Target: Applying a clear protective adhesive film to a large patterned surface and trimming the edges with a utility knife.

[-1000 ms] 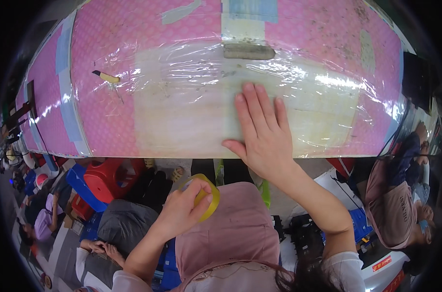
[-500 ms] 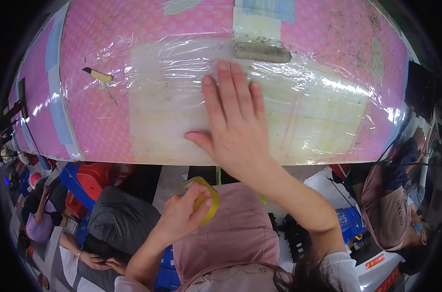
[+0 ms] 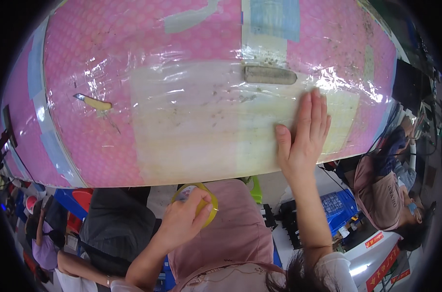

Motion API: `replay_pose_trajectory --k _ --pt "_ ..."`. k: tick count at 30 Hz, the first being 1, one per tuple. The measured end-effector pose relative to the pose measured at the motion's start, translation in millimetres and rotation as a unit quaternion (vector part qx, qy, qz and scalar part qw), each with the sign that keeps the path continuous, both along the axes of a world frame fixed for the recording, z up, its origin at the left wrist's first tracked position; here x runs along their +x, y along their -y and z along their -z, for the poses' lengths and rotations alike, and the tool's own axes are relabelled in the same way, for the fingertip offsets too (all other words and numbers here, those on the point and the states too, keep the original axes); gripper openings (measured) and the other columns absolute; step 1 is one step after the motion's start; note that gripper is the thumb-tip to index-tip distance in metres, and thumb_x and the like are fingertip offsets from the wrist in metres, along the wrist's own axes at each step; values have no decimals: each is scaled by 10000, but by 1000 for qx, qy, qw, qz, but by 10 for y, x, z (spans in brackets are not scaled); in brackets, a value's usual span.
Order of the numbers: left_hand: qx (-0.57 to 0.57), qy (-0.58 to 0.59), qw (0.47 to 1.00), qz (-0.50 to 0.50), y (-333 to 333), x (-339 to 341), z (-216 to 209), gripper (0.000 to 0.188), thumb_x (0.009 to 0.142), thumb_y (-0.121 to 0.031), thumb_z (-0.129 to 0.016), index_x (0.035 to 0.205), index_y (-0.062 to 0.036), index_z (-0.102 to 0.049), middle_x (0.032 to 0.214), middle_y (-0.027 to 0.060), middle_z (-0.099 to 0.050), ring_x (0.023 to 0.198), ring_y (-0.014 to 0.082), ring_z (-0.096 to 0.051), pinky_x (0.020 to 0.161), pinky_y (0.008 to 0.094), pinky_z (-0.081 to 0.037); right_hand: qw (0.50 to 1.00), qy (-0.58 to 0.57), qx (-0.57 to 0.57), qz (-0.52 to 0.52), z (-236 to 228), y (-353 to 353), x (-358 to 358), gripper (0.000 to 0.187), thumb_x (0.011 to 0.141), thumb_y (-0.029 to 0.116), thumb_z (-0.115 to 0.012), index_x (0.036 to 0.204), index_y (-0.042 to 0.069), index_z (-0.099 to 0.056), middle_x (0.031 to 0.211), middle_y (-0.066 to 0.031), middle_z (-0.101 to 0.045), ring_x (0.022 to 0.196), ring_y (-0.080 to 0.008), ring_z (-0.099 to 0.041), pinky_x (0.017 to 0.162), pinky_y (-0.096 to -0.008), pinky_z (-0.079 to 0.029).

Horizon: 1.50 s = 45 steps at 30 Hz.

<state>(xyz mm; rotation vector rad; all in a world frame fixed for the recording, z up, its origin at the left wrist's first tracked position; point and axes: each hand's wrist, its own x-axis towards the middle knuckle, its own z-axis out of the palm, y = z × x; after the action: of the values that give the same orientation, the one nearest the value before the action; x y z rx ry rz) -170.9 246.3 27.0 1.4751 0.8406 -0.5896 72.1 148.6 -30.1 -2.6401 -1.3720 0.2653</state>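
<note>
Presently our left hand (image 3: pixel 182 224) pinches the light, stiff tape roll (image 3: pixel 196 202) by its rim; right hand (image 3: pixel 303 138) lies flat, fingers spread, on slippery film (image 3: pixel 206 121).

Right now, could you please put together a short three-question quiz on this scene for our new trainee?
1. True or false: the right hand lies flat, fingers spread, on the clear film covering the pink table.
2. What does the left hand hold?
A. a yellow tape roll
B. a pair of scissors
C. a marker pen
3. Fill in: the small grey bar lies on the film just ____ the right hand's fingertips.

Key
1. True.
2. A: the yellow tape roll is gripped below the table's near edge.
3. Beyond, slightly toward the person's left; they are not touching.
</note>
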Motion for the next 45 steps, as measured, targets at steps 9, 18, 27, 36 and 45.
replay_pose_trajectory --k 9,18,27,36,45 --pt "-22 17 995 91 -124 -50 10 165 876 -231 -545 977 -115 -484 657 133 -600 605 373 -598 581 464 -457 986 -12 -1 168 46 -646 -690 835 870 482 -484 1399 -81 -166 1462 -295 -115 1373 -429 -77 1066 -577 -37" --pt "-19 21 991 133 -179 -16 -44 176 874 -232 -531 1006 -125 -484 721 139 -627 632 378 -612 619 492 -475 989 -115 54 80 -56 -799 -1102 893 817 592 -485 1385 -58 -255 1426 -349 -147 1340 -492 -127 1028 -621 -110" --pt "-3 0 992 125 -154 21 -53 163 872 -216 -538 987 -118 -476 712 142 -623 622 371 -611 583 469 -476 996 -38 -77 -23 -54 -62 -192 783 853 564 -453 1403 30 -298 1479 -183 -220 1381 -346 -166 1078 -547 -76" --pt "-23 14 998 65 -136 275 -200 159 861 -197 -563 972 -116 -483 663 117 -607 581 339 -607 529 434 -469 967 -243 53 -54 -245 -192 -484 566 853 281 -565 1286 -50 -411 1372 -277 -325 1307 -449 -256 1045 -535 -216" --pt "64 80 994 -22 -542 922 -592 175 826 -87 -598 971 -62 -502 696 105 -555 577 241 -589 529 292 -431 728 -678 35 95 -740 -248 136 239 879 145 -547 1039 -21 -609 990 -109 -598 943 -198 -536 857 -298 -410"
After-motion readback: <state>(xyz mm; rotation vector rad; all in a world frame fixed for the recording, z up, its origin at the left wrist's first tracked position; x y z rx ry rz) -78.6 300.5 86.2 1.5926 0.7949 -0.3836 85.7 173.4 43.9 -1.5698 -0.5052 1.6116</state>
